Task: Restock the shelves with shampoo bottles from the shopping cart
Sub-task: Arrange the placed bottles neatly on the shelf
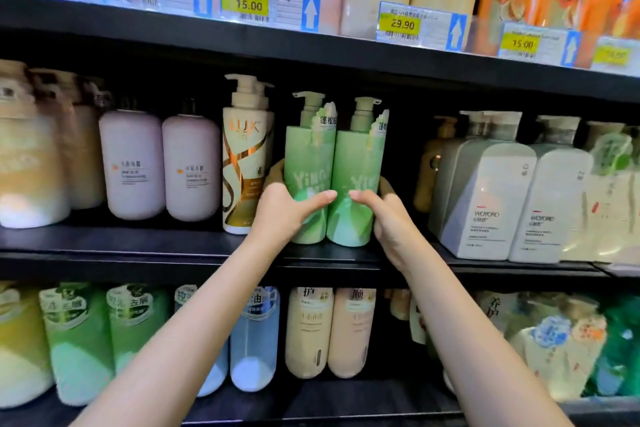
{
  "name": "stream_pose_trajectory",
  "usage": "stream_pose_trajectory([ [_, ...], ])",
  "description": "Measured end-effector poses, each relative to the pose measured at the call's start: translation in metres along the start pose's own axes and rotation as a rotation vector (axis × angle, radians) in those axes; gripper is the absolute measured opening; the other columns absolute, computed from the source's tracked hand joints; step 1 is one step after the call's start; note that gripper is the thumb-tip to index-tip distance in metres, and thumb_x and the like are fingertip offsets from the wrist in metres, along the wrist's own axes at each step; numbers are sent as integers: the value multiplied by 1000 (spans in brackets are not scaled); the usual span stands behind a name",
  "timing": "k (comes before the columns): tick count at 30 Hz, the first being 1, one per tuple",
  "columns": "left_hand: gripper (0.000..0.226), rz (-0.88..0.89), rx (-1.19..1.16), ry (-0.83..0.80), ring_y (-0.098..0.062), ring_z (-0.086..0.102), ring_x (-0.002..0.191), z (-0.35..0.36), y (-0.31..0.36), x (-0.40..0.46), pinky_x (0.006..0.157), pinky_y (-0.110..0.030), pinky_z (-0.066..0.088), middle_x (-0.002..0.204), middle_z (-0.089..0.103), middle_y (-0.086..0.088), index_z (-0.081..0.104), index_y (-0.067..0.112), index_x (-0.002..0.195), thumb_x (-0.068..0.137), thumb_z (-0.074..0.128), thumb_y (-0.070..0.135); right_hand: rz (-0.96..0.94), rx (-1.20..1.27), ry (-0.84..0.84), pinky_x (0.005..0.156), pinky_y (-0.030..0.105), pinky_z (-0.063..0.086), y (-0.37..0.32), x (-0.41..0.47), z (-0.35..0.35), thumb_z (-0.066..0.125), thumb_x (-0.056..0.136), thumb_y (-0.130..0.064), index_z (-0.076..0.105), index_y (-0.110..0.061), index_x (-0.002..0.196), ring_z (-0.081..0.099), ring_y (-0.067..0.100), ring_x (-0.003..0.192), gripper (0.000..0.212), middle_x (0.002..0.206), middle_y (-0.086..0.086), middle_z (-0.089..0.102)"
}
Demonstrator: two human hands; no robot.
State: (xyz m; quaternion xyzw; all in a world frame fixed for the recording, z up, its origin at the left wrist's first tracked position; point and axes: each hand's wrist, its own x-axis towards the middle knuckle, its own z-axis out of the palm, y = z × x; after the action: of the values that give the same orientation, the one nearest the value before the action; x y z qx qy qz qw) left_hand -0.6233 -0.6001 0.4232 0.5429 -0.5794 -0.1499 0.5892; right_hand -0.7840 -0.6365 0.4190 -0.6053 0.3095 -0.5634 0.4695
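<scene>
Two green pump shampoo bottles stand upright and side by side on the middle shelf (173,253). My left hand (284,208) grips the left green bottle (310,156), thumb across its front and fingers behind it. My right hand (384,215) grips the right green bottle (360,159) the same way from the right side. Both thumbs nearly meet at the seam between the bottles. The shopping cart is not in view.
A white and gold LUX pump bottle (244,163) stands just left of the green pair, with two pink bottles (162,166) further left. A dark gap lies right of the pair, then white bottles (491,198). The shelves above and below are full of bottles and price tags (270,5).
</scene>
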Motion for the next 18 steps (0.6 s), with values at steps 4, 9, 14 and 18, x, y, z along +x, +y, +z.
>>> stream_pose_trajectory([
  [4, 47, 44, 40, 140, -23, 65, 80, 0, 3, -2, 50, -28, 37, 79, 66, -6, 62, 1, 89, 66, 84, 36, -27, -30, 28, 77, 27, 56, 3, -1, -5, 82, 67, -13, 55, -13, 119, 71, 16, 91, 59, 104, 6, 72],
  [9, 33, 4, 41, 96, -14, 56, 64, -2, 4, -2, 48, -17, 37, 68, 59, 0, 58, 14, 75, 69, 81, 37, -55, 37, 54, 81, 32, 57, 4, -2, -7, 81, 65, -24, 54, -14, 127, 70, 18, 96, 69, 108, 7, 72],
  [14, 42, 1, -6, 32, -18, 64, 88, -1, 0, 0, 82, -38, 54, 98, 69, -7, 59, 13, 96, 71, 77, 42, -50, 109, 74, 86, 38, 56, 7, -5, -13, 76, 67, -15, 52, -12, 128, 69, 22, 99, 65, 112, 12, 70],
  [18, 47, 38, 13, 36, -20, 66, 88, 0, -1, -1, 80, -41, 55, 97, 70, -9, 63, 9, 100, 71, 77, 43, -59, 78, 117, 83, 32, 57, 5, -9, -11, 82, 71, -9, 49, -11, 127, 69, 17, 99, 65, 113, 7, 68],
])
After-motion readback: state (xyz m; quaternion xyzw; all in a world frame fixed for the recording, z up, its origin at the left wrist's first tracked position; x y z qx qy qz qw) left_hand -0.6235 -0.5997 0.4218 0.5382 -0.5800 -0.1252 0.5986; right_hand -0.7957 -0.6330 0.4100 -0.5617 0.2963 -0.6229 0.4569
